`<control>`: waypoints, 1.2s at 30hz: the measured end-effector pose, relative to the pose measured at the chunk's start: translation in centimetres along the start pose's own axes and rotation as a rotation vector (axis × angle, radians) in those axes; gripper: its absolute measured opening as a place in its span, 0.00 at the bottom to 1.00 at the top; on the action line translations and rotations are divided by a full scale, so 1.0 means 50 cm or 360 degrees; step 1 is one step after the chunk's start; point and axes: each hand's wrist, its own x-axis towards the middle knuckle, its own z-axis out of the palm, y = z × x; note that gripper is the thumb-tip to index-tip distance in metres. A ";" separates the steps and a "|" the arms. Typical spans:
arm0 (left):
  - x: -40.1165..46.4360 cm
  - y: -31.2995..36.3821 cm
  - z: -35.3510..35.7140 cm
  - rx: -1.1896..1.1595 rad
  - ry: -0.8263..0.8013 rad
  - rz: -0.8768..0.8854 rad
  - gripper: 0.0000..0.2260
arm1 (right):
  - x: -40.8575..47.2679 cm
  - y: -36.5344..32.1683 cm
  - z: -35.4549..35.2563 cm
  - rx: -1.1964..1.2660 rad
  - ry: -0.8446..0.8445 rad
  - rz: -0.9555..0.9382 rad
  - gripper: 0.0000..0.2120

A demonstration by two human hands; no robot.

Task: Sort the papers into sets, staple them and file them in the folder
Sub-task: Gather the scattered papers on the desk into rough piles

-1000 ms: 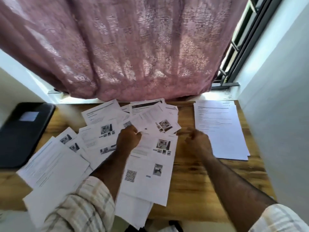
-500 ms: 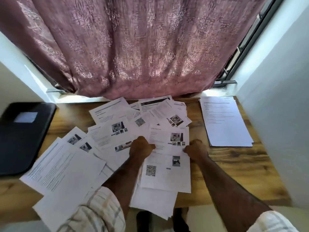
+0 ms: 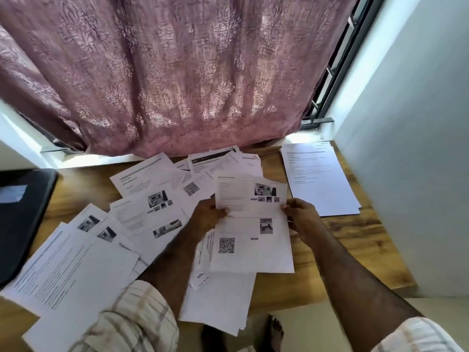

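Note:
Several loose printed papers (image 3: 149, 212) lie spread over the wooden desk (image 3: 355, 240). My left hand (image 3: 208, 215) and my right hand (image 3: 302, 217) each pinch a side edge of one sheet (image 3: 250, 196) with small photos, raised a little above the pile. Just under it lies a page with a QR code (image 3: 251, 247). A neat stack of text pages (image 3: 319, 179) sits apart at the far right. A black folder (image 3: 22, 219) lies at the left edge. No stapler shows.
A pink curtain (image 3: 177, 77) hangs right behind the desk over a window. A white wall (image 3: 418, 161) closes the right side. Some sheets (image 3: 218, 301) overhang the desk's near edge, and a bare foot (image 3: 275, 334) shows on the floor below.
Both hands went from resting curled on the pile to pinching the photo sheet by its sides and lifting it. The camera view has tilted slightly.

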 end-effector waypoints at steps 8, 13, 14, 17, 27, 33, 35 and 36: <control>0.026 -0.022 0.067 -0.0089 0.0376 -0.0218 0.10 | 0.084 0.015 -0.111 -0.2187 0.0440 -0.0659 0.17; 0.034 -0.011 0.124 -0.0106 0.0506 -0.0279 0.08 | 0.132 0.005 -0.176 -0.2444 0.0435 -0.0856 0.15; 0.037 -0.011 0.133 -0.0087 0.0518 -0.0292 0.08 | 0.140 0.001 -0.185 -0.2442 0.0428 -0.0857 0.15; 0.040 -0.004 0.166 0.0014 0.0521 -0.0267 0.09 | 0.163 -0.019 -0.205 -0.2397 0.0377 -0.0804 0.16; 0.017 0.012 0.249 0.0132 0.0242 -0.0222 0.12 | 0.138 -0.037 -0.262 -0.1760 0.0233 -0.0463 0.19; -0.029 0.004 0.308 0.0346 -0.0185 -0.0299 0.19 | 0.051 0.012 -0.307 -0.1754 0.0241 -0.0229 0.15; -0.043 -0.007 0.322 0.0575 -0.0290 -0.0234 0.21 | 0.026 0.033 -0.319 -0.1809 0.0296 -0.0178 0.15; -0.050 -0.013 0.329 0.0701 -0.0323 -0.0185 0.23 | 0.013 0.044 -0.324 -0.1834 0.0328 -0.0157 0.16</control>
